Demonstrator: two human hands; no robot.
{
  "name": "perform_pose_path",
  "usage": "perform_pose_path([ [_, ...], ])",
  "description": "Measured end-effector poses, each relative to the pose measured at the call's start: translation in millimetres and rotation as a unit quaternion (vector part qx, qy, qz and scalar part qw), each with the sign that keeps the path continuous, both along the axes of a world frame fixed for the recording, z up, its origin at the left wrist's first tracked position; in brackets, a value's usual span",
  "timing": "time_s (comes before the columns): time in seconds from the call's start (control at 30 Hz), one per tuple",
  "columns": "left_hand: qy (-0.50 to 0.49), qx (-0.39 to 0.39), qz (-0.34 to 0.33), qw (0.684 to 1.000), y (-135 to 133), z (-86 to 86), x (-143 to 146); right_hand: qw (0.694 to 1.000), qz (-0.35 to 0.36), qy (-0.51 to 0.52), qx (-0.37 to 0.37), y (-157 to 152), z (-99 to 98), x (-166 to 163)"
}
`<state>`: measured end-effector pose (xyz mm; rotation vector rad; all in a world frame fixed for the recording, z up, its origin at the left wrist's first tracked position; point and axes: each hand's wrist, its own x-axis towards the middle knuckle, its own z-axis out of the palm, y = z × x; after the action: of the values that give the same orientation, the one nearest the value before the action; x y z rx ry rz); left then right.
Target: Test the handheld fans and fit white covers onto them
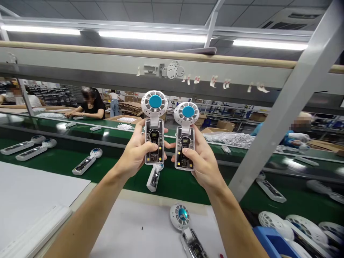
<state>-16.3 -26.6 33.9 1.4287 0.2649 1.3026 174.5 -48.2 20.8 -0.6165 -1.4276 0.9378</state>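
My left hand [135,152] is wrapped round a small handheld fan [154,123] held upright, thumb pressed on its clear handle. My right hand [202,161] grips a second, matching fan [186,134] beside it, thumb on the handle too. Each fan has a white round head with a blue centre and a transparent body showing electronics. Both are raised above the green conveyor belt [172,182]. Another fan [153,177] lies on the belt just below them, and one more [185,225] rests on the white table surface [134,233] close to me.
Several fans [86,163] lie along the belt to the left and right. A slanted grey metal post [282,107] crosses on the right. A blue bin [271,243] with white fan heads sits at the lower right. People work across the belt.
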Motion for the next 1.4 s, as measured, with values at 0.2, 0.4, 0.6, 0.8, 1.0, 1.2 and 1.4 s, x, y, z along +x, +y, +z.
perform_pose_path([
  [0.2,0.000,-0.003,-0.002,1.000,-1.3,0.6,2.6,1.000,-0.009,-0.007,0.013,0.0,-1.6,-0.2],
  [0.4,0.009,-0.023,-0.005,1.000,-2.3,1.1,4.5,0.999,-0.021,-0.014,0.022,-1.6,0.7,-3.3],
  [0.6,0.003,-0.020,-0.010,1.000,-1.1,-0.4,5.3,0.999,-0.008,-0.020,0.026,-4.2,1.5,-4.1],
  [0.8,0.007,-0.046,-0.014,0.999,-1.2,-0.1,2.8,0.999,0.037,0.027,0.007,-4.1,4.0,-1.3],
  [1.0,0.020,-0.024,-0.006,0.999,1.5,-3.1,0.1,1.000,0.017,0.017,-0.001,-5.1,5.4,2.5],
  [1.2,0.019,-0.031,0.002,0.999,-3.0,-2.6,4.8,1.000,0.015,0.020,-0.002,-3.7,2.7,1.9],
  [1.4,0.006,-0.039,0.002,0.999,-5.4,-1.8,7.2,1.000,-0.006,0.018,-0.007,-9.0,6.8,-0.2],
])
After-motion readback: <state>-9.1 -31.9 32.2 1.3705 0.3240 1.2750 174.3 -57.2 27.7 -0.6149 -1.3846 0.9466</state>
